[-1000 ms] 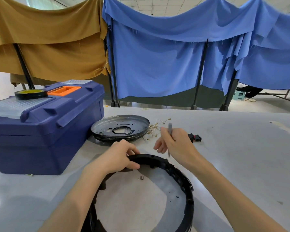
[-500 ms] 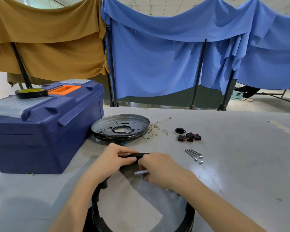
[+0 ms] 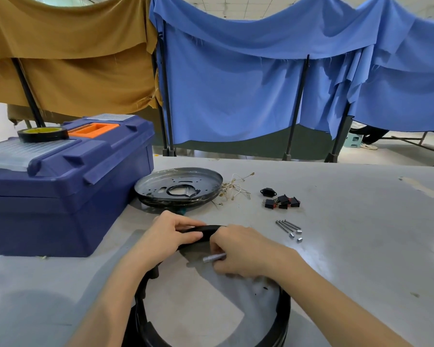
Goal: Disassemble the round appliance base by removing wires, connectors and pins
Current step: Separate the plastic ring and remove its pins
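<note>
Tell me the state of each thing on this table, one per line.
Toolbox: lid closed.
Tape roll: lying flat on the toolbox.
Metal plate: detached, lying rim up.
Black ring: on the table, gripped by left hand.
Right hand: holding a metal pin.
Wires, connectors, pins: loose on the table.

toolbox (image 3: 68, 194) blocks left, table (image 3: 361, 246) right open

Ring (image 3: 282, 319): near side cut by bottom edge; far rim under my left hand (image 3: 171, 236).
Pin (image 3: 213, 258): only tip shows past my right hand (image 3: 246, 251).
Toolbox (image 3: 85, 196): left end off-frame.
</note>
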### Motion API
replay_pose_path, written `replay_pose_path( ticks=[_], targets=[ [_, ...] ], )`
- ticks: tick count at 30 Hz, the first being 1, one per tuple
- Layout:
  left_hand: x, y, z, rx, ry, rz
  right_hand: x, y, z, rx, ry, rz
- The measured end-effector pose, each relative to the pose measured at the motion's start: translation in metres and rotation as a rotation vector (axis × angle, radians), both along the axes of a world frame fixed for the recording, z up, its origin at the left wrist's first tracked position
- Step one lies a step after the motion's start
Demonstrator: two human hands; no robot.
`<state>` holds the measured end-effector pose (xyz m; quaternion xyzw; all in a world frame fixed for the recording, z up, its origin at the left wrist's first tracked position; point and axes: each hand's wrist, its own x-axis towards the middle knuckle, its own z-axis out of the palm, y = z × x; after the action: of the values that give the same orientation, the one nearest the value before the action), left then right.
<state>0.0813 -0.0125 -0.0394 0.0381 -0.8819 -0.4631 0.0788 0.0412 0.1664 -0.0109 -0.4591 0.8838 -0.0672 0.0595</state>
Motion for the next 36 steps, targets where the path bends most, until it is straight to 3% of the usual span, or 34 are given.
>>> replay_pose_path(
  ticks=[6, 11, 16, 24, 28, 33, 36],
  targets=[
    [0.001, 0.000, 0.000, -0.041, 0.000, 0.024, -0.054, 0.063, 0.045, -0.309, -0.071, -0.304],
    [0.000, 0.002, 0.000, -0.041, 0.001, 0.025, -0.094, 0.124, 0.030, -0.112, -0.144, -0.610],
    [0.001, 0.002, 0.001, -0.062, 0.010, 0.028, -0.102, 0.129, 0.004, -0.045, -0.254, -0.713],
    [0.001, 0.003, 0.002, -0.169, 0.052, 0.031, -0.101, 0.127, 0.011, -0.123, -0.206, -0.708],
    [0.001, 0.004, 0.005, -0.192, 0.079, 0.020, -0.094, 0.119, 0.021, -0.366, -0.397, -0.589],
    [0.002, 0.001, 0.011, 0.006, 0.226, 0.053, -0.081, 0.111, 0.030, -0.390, -0.612, -0.363],
    [0.003, 0.005, 0.012, 0.269, 0.125, -0.005, -0.075, 0.107, 0.033, -0.446, -0.695, -0.210]
  ],
)
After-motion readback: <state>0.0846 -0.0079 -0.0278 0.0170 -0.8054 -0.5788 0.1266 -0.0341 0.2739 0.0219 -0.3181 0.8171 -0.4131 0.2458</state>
